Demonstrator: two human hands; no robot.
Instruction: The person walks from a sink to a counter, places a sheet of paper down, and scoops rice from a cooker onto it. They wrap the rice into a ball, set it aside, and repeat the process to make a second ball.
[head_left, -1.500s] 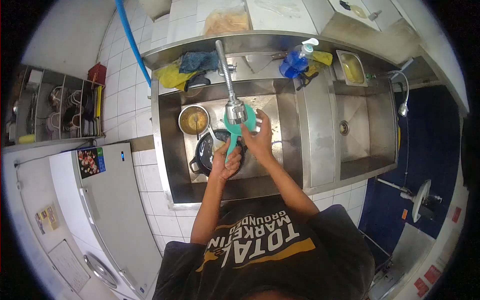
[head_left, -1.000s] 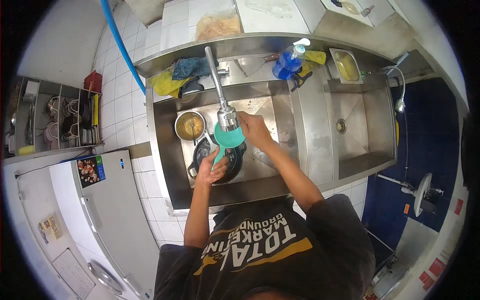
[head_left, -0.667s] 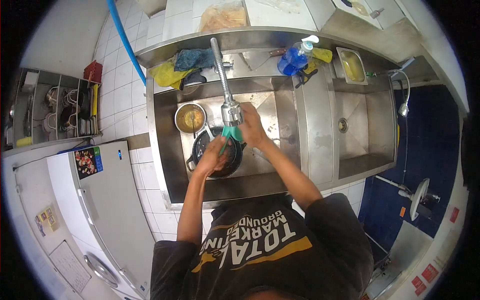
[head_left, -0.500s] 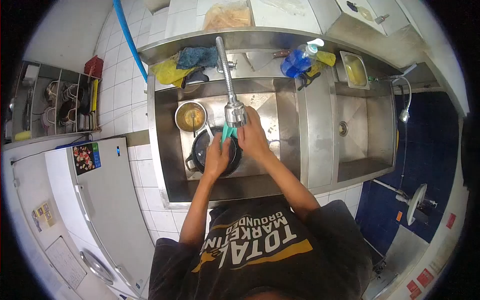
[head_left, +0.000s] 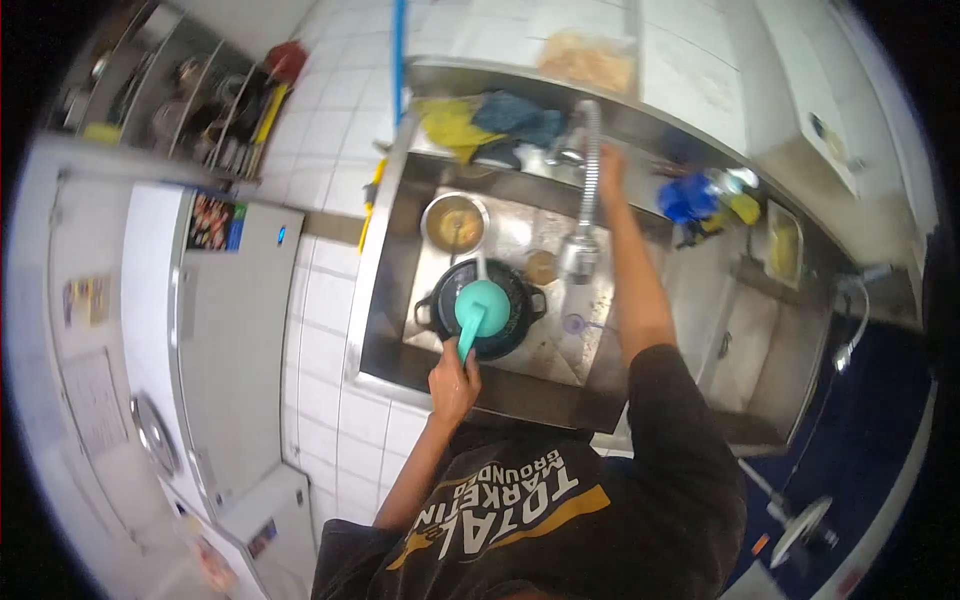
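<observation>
Teal scoop (head_left: pixel 482 308) juts beyond left fingers (head_left: pixel 446 372) clasping it; right fingers (head_left: pixel 609 160) blurred, grip unclear.

I can't tell what the right hand (head_left: pixel 610 180) touches; it is too blurry. The green scoop (head_left: pixel 483 302) hides part of the black pot (head_left: pixel 520 308) from me.

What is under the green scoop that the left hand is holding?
Below the green scoop is a black pot, its outer parts visible. The part beneath the scoop is covered and cannot be seen.
</observation>
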